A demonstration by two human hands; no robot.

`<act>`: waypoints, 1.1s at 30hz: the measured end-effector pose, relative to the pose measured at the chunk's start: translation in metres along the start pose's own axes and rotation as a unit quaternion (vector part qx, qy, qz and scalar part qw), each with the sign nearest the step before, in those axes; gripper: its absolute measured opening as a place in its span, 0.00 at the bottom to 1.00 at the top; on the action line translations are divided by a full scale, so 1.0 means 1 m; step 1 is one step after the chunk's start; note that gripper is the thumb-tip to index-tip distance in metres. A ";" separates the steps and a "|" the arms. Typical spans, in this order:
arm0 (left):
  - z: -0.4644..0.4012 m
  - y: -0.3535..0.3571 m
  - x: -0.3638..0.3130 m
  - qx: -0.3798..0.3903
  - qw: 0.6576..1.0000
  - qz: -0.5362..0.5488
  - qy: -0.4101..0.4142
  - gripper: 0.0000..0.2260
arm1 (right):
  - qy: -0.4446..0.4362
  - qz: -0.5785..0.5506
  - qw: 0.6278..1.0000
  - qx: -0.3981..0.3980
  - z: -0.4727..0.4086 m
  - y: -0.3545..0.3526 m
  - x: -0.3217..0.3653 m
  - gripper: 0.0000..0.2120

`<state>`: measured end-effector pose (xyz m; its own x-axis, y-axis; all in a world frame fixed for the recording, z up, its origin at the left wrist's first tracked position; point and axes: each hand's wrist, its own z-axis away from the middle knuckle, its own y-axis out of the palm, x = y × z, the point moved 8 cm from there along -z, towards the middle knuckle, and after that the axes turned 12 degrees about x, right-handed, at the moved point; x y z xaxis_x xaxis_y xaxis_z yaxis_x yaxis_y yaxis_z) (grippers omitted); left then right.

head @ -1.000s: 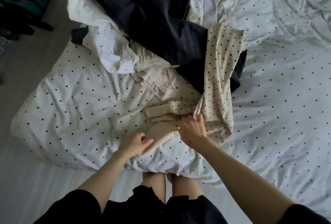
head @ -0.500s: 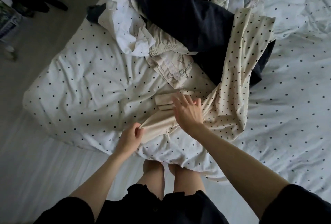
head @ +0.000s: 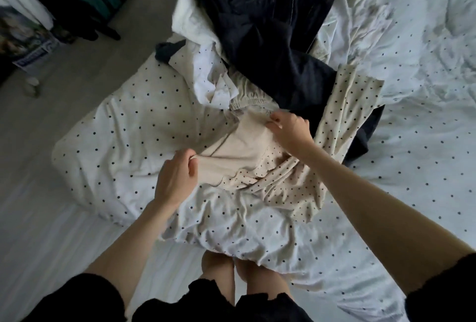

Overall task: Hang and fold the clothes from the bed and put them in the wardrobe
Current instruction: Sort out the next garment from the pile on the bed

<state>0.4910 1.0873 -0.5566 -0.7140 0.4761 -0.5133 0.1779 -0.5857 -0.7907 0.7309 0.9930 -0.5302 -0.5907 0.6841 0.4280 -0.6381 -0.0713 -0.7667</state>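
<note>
Your left hand point(head: 177, 182) pinches the near-left corner of the plain beige garment point(head: 239, 151) between thumb and curled fingers; your right hand point(head: 291, 131) pinches its far edge, fingers bent over the cloth; the garment lies stretched between them on the polka-dot duvet point(head: 128, 128), near the bed's foot; just right of it, partly under your right forearm, lies a cream dotted garment point(head: 345, 115); beyond that sits the pile: a dark navy garment point(head: 270, 38) on top, a white dotted cloth point(head: 208, 77) and a gathered elastic waistband point(head: 247, 101) beneath; grey floor point(head: 103, 59) shows at left.
</note>
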 end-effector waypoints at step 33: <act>0.053 -0.309 -0.695 -0.167 0.902 0.198 0.346 0.08 | -0.019 -0.275 0.787 -0.553 0.414 -0.610 -0.171 0.23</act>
<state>0.8962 0.9028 0.0617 0.0233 0.6355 -0.7717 0.6022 -0.6251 -0.4966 1.0166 0.6191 0.0626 -0.4026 0.3677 0.8383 0.0049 0.9166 -0.3997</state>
